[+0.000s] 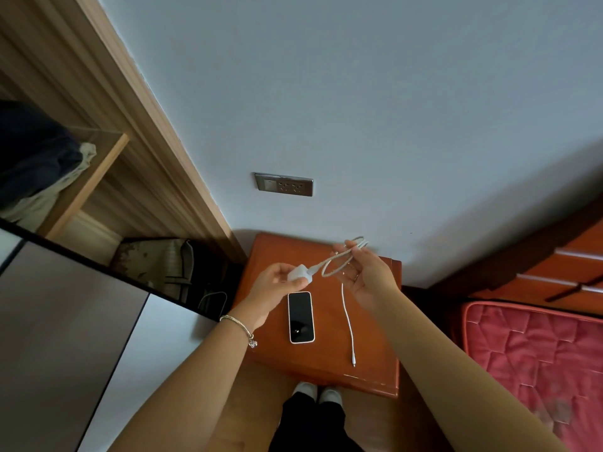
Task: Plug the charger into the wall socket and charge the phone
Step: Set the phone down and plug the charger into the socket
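Note:
My left hand (272, 287) grips a white charger plug (299, 275) above the orange-brown bedside table (375, 363). From the plug runs a white cable (348, 321); my right hand (370, 275) pinches its looped part, and the free end hangs down to the table top. A phone (301, 317) with a dark screen and a pale rim lies flat on the table, just below the plug. The grey wall socket (284, 184) is on the pale wall above the table, apart from both hands.
A wooden wardrobe (98, 177) with an open shelf of clothes stands at left, its dark-edged door (75, 321) swung out. A red quilted mattress (535, 353) on a wooden bed frame lies at right. My feet (318, 391) stand before the table.

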Demonstrator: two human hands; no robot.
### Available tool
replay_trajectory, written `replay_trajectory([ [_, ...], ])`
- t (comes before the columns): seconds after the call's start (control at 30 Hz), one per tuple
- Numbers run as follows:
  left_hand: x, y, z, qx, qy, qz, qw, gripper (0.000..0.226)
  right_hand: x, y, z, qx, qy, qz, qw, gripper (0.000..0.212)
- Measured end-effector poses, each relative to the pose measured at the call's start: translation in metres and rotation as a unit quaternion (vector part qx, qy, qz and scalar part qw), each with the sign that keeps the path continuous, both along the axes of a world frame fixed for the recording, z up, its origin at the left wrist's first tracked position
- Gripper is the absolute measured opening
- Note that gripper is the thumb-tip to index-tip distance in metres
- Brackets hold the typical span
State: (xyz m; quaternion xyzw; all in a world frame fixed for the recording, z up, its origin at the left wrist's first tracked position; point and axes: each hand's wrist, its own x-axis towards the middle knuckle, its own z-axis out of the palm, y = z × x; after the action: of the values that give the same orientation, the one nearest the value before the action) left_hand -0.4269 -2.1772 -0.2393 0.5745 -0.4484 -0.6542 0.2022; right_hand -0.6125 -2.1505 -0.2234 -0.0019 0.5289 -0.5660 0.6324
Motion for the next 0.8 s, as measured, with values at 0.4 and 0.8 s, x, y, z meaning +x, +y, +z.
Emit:
replay_trajectory([
  [0.4, 0.015, -0.024, 0.01, 0.017, 0.065, 0.235, 0.97, 0.032, -0.015, 0.017, -0.016, 0.077, 0.061, 0.004, 0.995, 0.022],
  [0.8, 0.008, -0.012, 0.016, 0.009, 0.048, 0.178, 0.983, 0.021, -0.008, 0.014, -0.012, 0.027, 0.044, 0.069, 0.996, 0.022],
])
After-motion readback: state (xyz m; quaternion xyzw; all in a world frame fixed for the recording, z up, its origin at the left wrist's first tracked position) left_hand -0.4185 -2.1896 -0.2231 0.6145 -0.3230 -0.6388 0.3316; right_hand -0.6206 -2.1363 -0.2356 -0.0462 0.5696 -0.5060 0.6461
